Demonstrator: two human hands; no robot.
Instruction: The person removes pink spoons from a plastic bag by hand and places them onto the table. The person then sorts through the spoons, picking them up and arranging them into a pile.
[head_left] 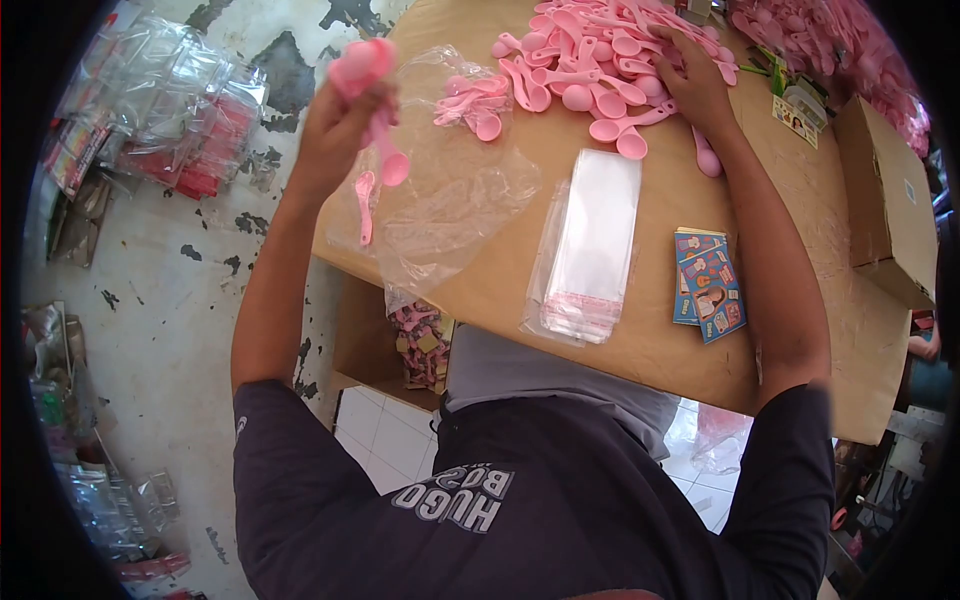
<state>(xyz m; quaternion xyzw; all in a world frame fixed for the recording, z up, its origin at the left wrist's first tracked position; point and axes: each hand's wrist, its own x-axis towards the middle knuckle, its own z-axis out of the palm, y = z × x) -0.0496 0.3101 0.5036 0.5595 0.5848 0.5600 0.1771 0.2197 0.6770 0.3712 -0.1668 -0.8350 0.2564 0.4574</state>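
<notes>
Raised over the table's left edge, my left hand (340, 125) is closed around several pink spoons (393, 166), their bowls showing above and below my fingers. My right hand (695, 85) rests at the near right side of a large heap of pink spoons (580, 50), its fingers apart and touching some of them. A smaller group of pink spoons (475, 100) lies on clear plastic between my hands. Below my left hand is a single pink spoon (366, 207). A stack of clear plastic sleeves (592, 240) lies near the middle, with blue printed cards (710, 285) to its right.
The brown-covered table (480, 270) has an open cardboard box (885, 200) at its right. More wrapped pink items (840, 40) are piled behind. Beneath the table stands a box of pink pieces (422, 345). Plastic packages (170, 100) lie at the left.
</notes>
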